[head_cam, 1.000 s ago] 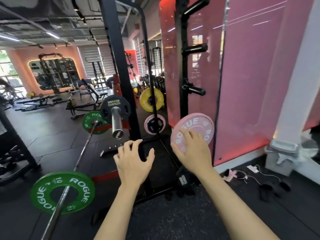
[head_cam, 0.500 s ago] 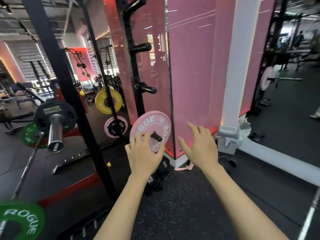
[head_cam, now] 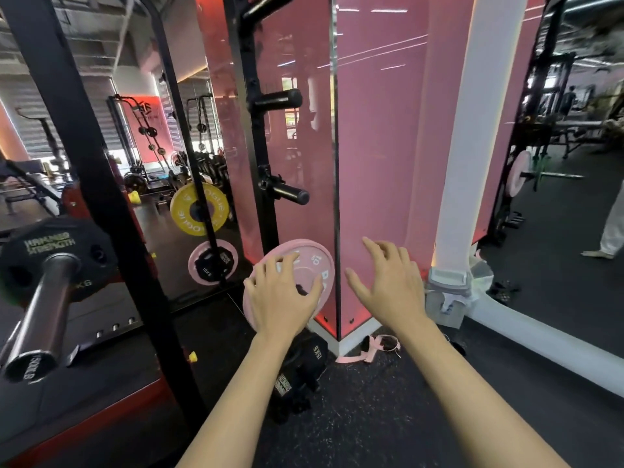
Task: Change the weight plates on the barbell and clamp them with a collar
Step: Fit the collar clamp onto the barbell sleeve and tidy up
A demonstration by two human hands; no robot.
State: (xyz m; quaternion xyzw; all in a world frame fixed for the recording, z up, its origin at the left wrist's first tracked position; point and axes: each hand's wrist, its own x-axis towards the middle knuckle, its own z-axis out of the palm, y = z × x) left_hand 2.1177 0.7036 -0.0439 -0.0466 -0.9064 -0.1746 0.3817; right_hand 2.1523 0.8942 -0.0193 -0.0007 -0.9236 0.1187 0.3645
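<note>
A pink Rogue 10 weight plate hangs on the lowest peg of the black storage post. My left hand lies on the plate's face with its fingers spread, covering the peg end. My right hand hovers open just right of the plate, in front of the pink mirrored wall, touching nothing. At far left the steel barbell sleeve points toward me, carrying a black Hammer Strength plate. No collar is visible.
Two bare pegs stick out of the post above the plate. Black plates lie on the floor below it, next to a pink strap. The rack upright stands left. A white pillar and a person's leg are at right.
The view swung right and closer to the storage post. My left hand moved onto the pink plate, while my right hand came off the plate and shifted to its right.
</note>
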